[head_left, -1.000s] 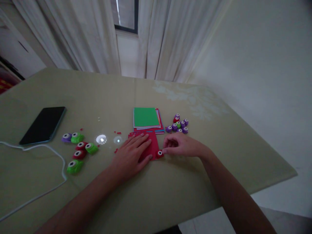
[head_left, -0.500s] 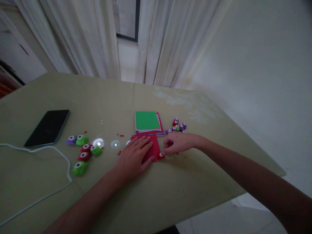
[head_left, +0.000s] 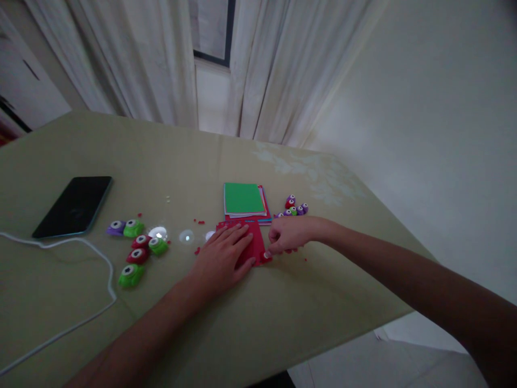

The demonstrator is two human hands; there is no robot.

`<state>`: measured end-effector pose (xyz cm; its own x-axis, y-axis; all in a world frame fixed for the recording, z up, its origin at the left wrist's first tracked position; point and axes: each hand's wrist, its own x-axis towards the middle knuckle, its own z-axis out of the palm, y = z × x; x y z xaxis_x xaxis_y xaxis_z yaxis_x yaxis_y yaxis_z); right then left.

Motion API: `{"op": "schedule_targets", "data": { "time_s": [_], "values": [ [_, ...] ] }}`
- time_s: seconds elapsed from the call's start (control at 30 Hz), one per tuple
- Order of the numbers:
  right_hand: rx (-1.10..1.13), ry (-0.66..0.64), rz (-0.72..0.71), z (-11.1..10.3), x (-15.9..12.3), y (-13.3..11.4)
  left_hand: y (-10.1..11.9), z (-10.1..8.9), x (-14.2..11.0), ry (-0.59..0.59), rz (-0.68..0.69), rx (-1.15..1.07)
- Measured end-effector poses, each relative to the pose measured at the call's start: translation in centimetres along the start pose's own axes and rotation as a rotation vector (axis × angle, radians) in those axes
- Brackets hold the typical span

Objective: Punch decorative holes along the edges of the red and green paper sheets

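Note:
A red sheet of paper (head_left: 256,242) lies flat on the table under my left hand (head_left: 224,250). The fingers of that hand are spread out and hold the sheet down. At the sheet's right corner sits a small red craft punch (head_left: 265,256) with a white button on top. My right hand (head_left: 285,234) is curled over it, with the thumb or a fingertip pressed on the button; the other fingers are folded in. Bits of red paper lie around the sheet, some partly hidden beneath my right hand.
A stack of coloured paper (head_left: 244,199), green on top, lies behind the red sheet. Small purple, red and green punches (head_left: 293,207) stand to its right. Larger punches (head_left: 139,256) are at left, near shiny round discs (head_left: 186,237), a dark tablet (head_left: 75,207) and a white cable (head_left: 109,275).
My right hand has moved slightly down and left onto the red punch, covering more of it. The left hand stays on the sheet. The view has shifted a little.

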<state>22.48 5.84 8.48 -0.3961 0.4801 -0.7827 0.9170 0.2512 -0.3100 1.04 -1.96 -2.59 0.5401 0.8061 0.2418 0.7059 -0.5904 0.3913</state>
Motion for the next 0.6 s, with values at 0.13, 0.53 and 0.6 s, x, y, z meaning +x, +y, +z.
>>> {"op": "schedule_targets", "data": {
  "time_s": [0.13,0.53,0.6],
  "values": [
    [-0.076,-0.014,0.028,-0.4,0.2,-1.3,0.1,-0.2,0.1,-0.026,0.005,0.016],
    [-0.359,0.064,-0.006,-0.1,-0.1,-2.7,-0.1,0.1,0.1,-0.001,0.003,-0.006],
    [-0.377,0.073,0.004,0.0,-0.3,-3.0,-0.2,0.2,0.0,0.002,0.000,-0.010]
  ]
}}
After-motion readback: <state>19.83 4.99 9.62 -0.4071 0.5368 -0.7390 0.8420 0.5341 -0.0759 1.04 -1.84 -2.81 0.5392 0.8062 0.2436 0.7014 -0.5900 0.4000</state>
